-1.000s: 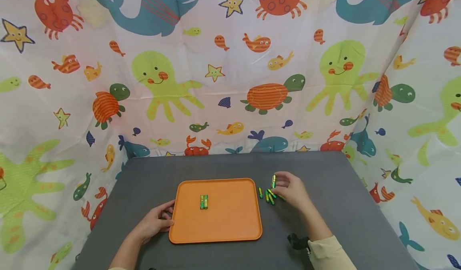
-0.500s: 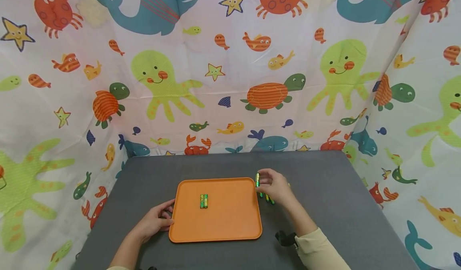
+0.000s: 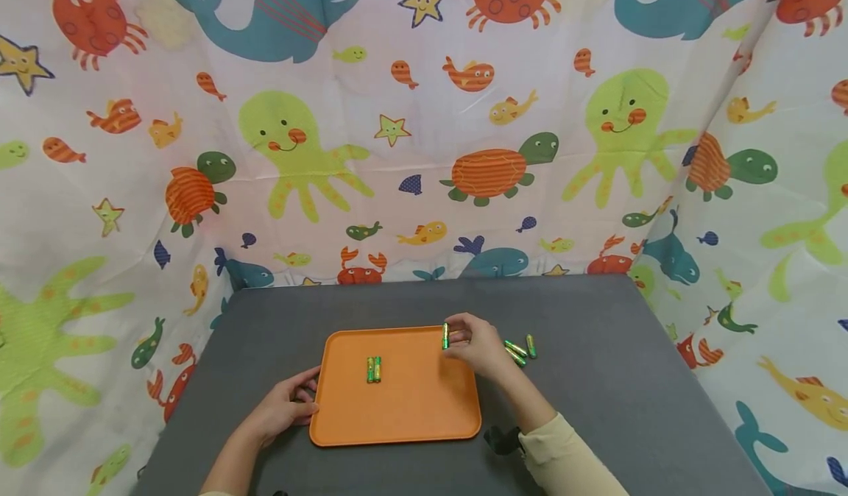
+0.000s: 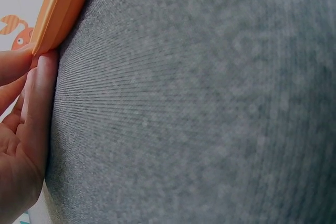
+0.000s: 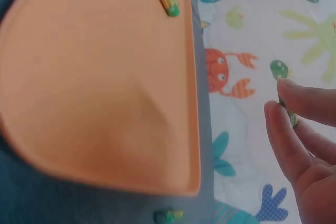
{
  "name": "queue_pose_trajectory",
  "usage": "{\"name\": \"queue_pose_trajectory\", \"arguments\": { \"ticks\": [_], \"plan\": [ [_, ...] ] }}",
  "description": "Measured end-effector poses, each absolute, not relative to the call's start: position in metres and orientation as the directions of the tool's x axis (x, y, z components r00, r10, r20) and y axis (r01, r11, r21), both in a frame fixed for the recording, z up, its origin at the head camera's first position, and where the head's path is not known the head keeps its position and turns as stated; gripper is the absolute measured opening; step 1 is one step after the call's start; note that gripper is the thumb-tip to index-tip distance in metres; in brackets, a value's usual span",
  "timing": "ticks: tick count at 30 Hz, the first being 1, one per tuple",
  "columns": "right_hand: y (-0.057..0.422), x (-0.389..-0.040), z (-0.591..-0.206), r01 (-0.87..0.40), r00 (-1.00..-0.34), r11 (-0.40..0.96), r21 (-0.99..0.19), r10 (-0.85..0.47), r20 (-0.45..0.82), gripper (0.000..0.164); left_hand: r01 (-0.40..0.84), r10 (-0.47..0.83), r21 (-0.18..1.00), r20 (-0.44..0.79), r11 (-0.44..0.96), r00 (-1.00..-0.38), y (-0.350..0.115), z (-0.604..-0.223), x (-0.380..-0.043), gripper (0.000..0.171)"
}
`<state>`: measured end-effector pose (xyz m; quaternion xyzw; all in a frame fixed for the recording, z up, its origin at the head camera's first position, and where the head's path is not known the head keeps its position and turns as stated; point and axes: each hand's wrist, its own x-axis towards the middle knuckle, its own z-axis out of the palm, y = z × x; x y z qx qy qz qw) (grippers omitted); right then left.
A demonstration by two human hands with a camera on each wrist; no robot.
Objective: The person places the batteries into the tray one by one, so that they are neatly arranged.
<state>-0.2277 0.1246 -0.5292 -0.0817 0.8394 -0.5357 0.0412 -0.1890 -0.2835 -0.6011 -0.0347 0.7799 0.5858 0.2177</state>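
Observation:
My right hand [image 3: 478, 345] pinches a small green-and-gold battery [image 3: 445, 336] upright between thumb and fingertips, over the right part of the orange tray [image 3: 411, 415]. In the right wrist view the fingers mostly cover this battery [image 5: 293, 119]. Two matching batteries [image 3: 374, 369] lie side by side on the tray, left of its middle. My left hand [image 3: 285, 411] grips the tray's left edge; in the left wrist view, thumb and fingers [image 4: 46, 72] meet at the tray's rim [image 4: 52, 30].
Several more batteries [image 3: 514, 352] lie on the grey table [image 3: 596, 378] to the right of the tray, partly behind my right hand. A curtain [image 3: 424, 113] printed with sea animals hangs behind the table and along both sides. A dark strap-like piece [image 3: 502, 441] hangs by my right sleeve.
My right hand has carried the upright battery leftward from the loose pile, past the tray's right edge to over the tray. The left hand and the two batteries on the tray stay put.

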Motion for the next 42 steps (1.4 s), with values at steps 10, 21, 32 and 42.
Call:
{"name": "queue_pose_trajectory", "arguments": {
  "ticks": [10,21,32,42],
  "plan": [
    [0.095,-0.225,-0.537,-0.107,-0.963,0.384,-0.917,-0.271,-0.001,0.053,-0.314,0.19,0.893,-0.386,0.321,-0.903,-0.284,-0.601,-0.187,0.078],
    [0.067,-0.228,-0.554,-0.038,-0.959,0.376,-0.926,-0.273,-0.071,0.051,-0.303,0.212,0.896,-0.381,0.324,-0.9,-0.285,-0.599,-0.188,0.079],
    [0.043,-0.238,-0.577,-0.077,-0.952,0.389,-0.918,-0.302,-0.048,0.051,-0.296,0.21,0.896,-0.375,0.33,-0.903,-0.285,-0.598,-0.19,0.079],
    [0.023,-0.244,-0.588,-0.05,-0.95,0.449,-0.892,-0.296,-0.096,0.048,-0.307,0.203,0.895,-0.382,0.322,-0.901,-0.286,-0.601,-0.194,0.078]
  ]
}}
